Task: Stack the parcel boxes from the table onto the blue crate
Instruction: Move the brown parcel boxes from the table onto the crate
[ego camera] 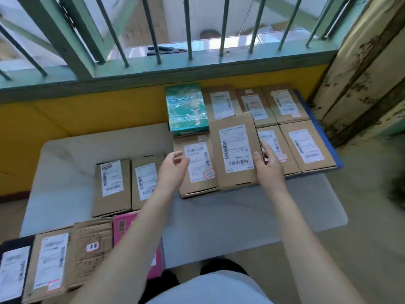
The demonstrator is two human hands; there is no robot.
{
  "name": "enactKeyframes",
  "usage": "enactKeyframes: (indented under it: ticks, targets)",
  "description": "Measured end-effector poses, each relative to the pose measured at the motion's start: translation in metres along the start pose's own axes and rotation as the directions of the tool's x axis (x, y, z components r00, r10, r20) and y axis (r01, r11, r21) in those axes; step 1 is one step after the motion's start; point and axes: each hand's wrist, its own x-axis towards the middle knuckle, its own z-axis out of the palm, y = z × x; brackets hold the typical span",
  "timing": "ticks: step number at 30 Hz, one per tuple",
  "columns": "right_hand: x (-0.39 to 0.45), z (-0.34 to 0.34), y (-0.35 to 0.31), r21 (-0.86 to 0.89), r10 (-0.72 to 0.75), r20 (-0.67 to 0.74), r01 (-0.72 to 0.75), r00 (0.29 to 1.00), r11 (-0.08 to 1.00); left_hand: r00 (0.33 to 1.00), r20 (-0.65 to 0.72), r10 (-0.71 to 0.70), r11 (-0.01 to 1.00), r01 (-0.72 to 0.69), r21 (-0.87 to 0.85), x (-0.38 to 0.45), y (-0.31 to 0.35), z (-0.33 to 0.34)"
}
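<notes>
Right hand (268,165) clamps the raised parcel box (236,150) at its three-o'clock edge; left hand (173,165) loose, fingers apart. One-sided hold risks tipping.

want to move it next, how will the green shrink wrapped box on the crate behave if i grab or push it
The green shrink-wrapped box looks stiff: its edges stay square. Its glossy film catches glare, so it may slip in bare hands more than the plain cardboard parcels beside it. It lies flat and broad, so it will probably slide rather than tip.
</notes>
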Motion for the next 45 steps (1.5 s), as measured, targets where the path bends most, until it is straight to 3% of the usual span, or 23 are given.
enactKeyframes:
  ticks: [5, 12, 15, 22, 25, 28, 31, 34, 36, 40, 45]
  targets:
    - [0.024, -0.027, 0.039, -0.020, 0.088, 0.041, -0.088, 0.995, 0.996, 0.993, -0.053, -0.107, 0.964, 0.117, 0.240, -0.003, -0.010, 0.016]
    - [0.041, -0.006, 0.048, -0.133, 0.082, 0.121, -0.066, 0.989, 0.989, 0.978, -0.003, -0.211, 0.952, 0.206, 0.225, 0.009, -0.029, 0.014]
    - [0.043, 0.003, 0.045, -0.156, 0.087, 0.143, -0.064, 0.986, 0.986, 0.982, 0.015, -0.190, 0.956, 0.181, 0.230, 0.009, -0.031, 0.014]
    - [0.047, 0.014, 0.044, -0.299, 0.052, 0.076, -0.027, 0.996, 0.954, 0.979, 0.093, -0.183, 0.966, 0.162, 0.199, 0.010, -0.038, 0.008]
    - [0.036, 0.025, 0.035, -0.395, -0.060, -0.065, 0.029, 0.996, 0.918, 0.980, 0.061, -0.190, 0.970, 0.177, 0.168, 0.006, -0.032, -0.002]
    - [0.018, 0.048, 0.011, -0.367, -0.262, -0.137, 0.197, 0.955, 0.909, 0.985, -0.030, -0.167, 0.977, 0.170, 0.131, 0.001, -0.036, -0.028]
    - [-0.007, 0.089, -0.027, -0.249, -0.448, -0.098, 0.414, 0.889, 0.876, 0.976, -0.147, -0.159, 0.983, 0.171, 0.071, -0.007, -0.051, -0.069]
    - [-0.043, 0.145, -0.053, -0.090, -0.509, 0.060, 0.513, 0.859, 0.854, 0.947, -0.258, -0.192, 0.980, 0.201, 0.005, -0.013, -0.073, -0.114]
    - [-0.064, 0.187, -0.060, -0.031, -0.435, 0.231, 0.454, 0.870, 0.890, 0.927, -0.305, -0.220, 0.975, 0.218, -0.040, -0.016, -0.089, -0.143]
    - [-0.097, 0.265, -0.062, -0.103, -0.151, 0.525, 0.238, 0.838, 0.966, 0.904, -0.333, -0.268, 0.963, 0.255, -0.082, -0.009, -0.126, -0.196]
    - [-0.109, 0.339, -0.056, -0.245, 0.199, 0.606, -0.057, 0.770, 0.968, 0.923, -0.248, -0.294, 0.956, 0.287, -0.063, 0.024, -0.166, -0.242]
